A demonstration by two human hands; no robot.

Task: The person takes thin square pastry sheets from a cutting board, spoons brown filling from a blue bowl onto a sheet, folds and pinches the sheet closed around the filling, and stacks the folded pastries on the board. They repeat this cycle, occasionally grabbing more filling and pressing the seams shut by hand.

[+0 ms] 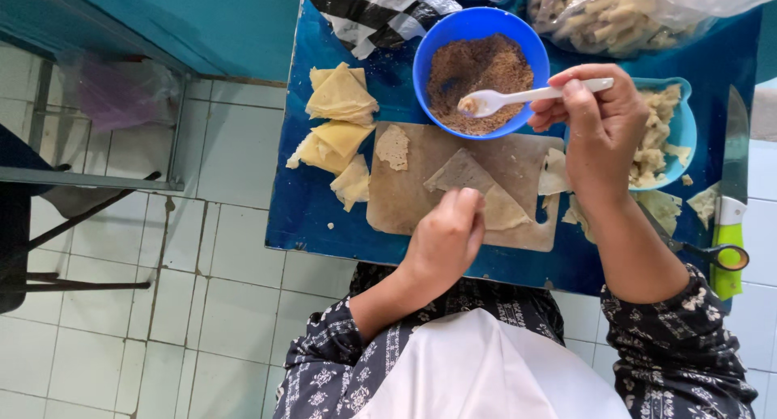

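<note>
My right hand [600, 129] grips a white plastic spoon [518, 97] whose bowl carries a little brown filling over a blue bowl [479, 27] of the same crumbly brown filling. My left hand [446, 239] rests with bent fingers on a folded triangular pastry wrapper [473, 180] that lies on a wooden cutting board [409, 205]. A small torn piece of wrapper [393, 146] sits at the board's upper left.
Folded yellow pastry triangles [338, 120] are piled left of the board on the blue table [312, 205]. A light blue dish [686, 128] of dough scraps, a green-handled knife [730, 225], scissors [712, 253] and plastic bags [623, 14] lie to the right and back.
</note>
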